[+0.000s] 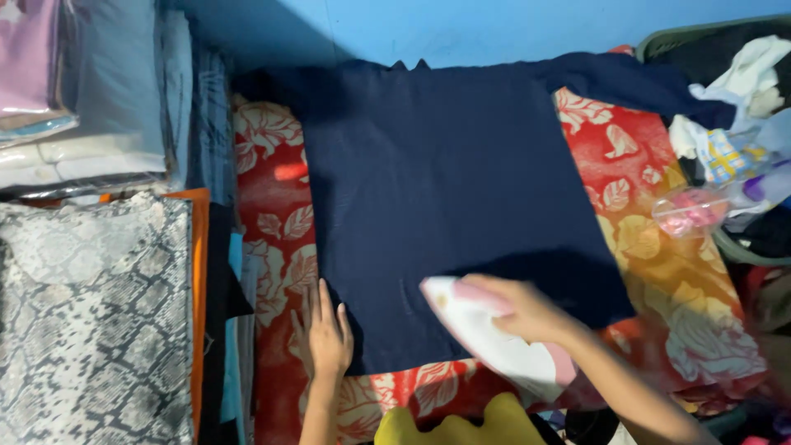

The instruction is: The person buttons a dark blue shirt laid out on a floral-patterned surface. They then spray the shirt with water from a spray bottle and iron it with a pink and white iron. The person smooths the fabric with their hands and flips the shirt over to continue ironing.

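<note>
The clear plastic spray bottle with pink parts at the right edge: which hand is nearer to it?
Right. The right hand, gripping the white and pink iron, lies below-left of the clear plastic spray bottle; the left hand rests farther left, on the dark blue cloth's edge.

Navy garment (449, 189): matt knit cloth with a fine, even texture, lying smooth. Floral sheet (280, 206) beneath it: soft printed cloth in red and yellow, matt, lightly creased. Iron (486, 334): smooth white and pink plastic body with a slight sheen. Snakeskin-print fabric (91, 321): matt cloth. Stacked garments (91, 91): wrapped in glossy clear plastic film. Spray bottle (692, 210): clear, shiny plastic. Wall (494, 29): smooth blue painted surface.
</note>
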